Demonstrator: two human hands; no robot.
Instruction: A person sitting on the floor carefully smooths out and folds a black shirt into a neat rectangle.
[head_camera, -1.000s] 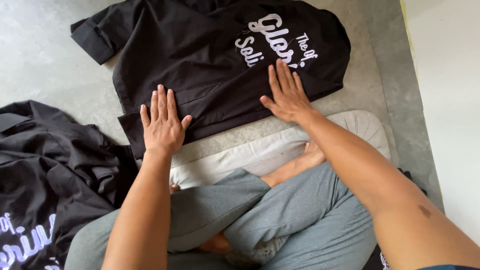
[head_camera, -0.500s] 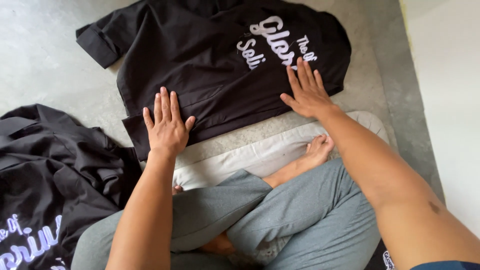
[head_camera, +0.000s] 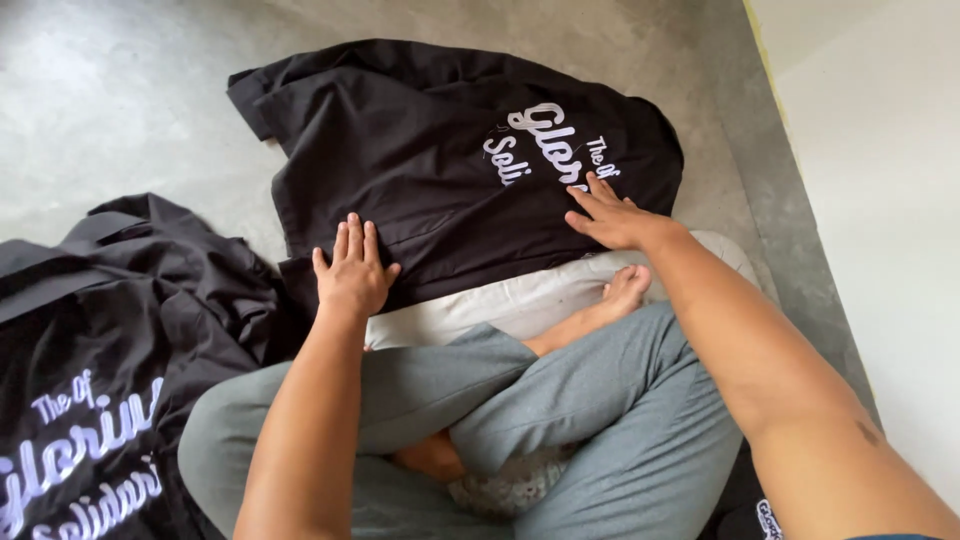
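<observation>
Pressing black shirt (head_camera: 420, 170), collar pointing far-left

White script lettering (head_camera: 553, 148) sits printed on the black cloth shirt (head_camera: 420, 170) spread on the floor, running just beyond the fingertips of the right hand (head_camera: 615, 218), which lies flat and touches its lower end. A second white script print (head_camera: 75, 450) shows on the crumpled black garment (head_camera: 120, 330), well left of the left hand's (head_camera: 352, 275) fingers. A small white print (head_camera: 770, 518) peeks at the bottom edge.
</observation>
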